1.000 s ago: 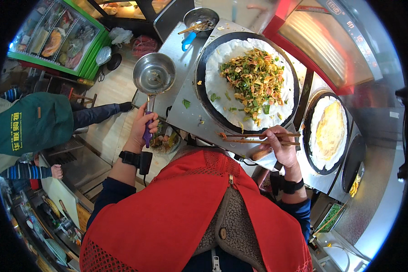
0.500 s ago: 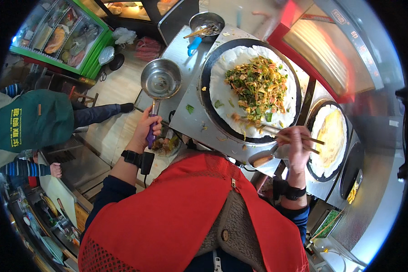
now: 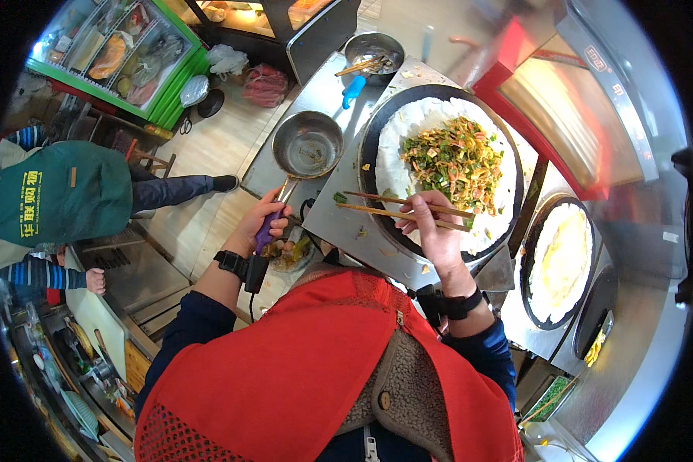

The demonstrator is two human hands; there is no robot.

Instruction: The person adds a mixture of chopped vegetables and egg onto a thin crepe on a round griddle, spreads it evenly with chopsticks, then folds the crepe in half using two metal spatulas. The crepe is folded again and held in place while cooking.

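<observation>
My left hand (image 3: pixel 263 225) is closed round the purple handle of a small steel saucepan (image 3: pixel 306 144), which sits over the metal counter. In my right hand (image 3: pixel 436 235) is a pair of wooden chopsticks (image 3: pixel 373 210), pointing left with the tips apart. Their tips are beside a green leaf scrap (image 3: pixel 339 198) on the counter; whether they touch it I cannot tell. Beyond that hand, a large pale crepe (image 3: pixel 394 142) covers a round black griddle (image 3: pixel 369 165). Chopped vegetable filling (image 3: pixel 458 163) is heaped on the crepe's middle and right.
A second griddle with an egg-topped crepe (image 3: pixel 560 262) stands at the right. A steel bowl (image 3: pixel 373 58) with utensils sits at the back, near a blue handle (image 3: pixel 353 91). A red-framed glass cabinet (image 3: pixel 550 112) stands far right. A person in a green apron (image 3: pixel 61 192) is at left.
My right hand has swung left from the griddle's front right, carrying the chopsticks to the leaf scrap on the counter. My left hand still grips the saucepan. The whole view has shifted slightly.
</observation>
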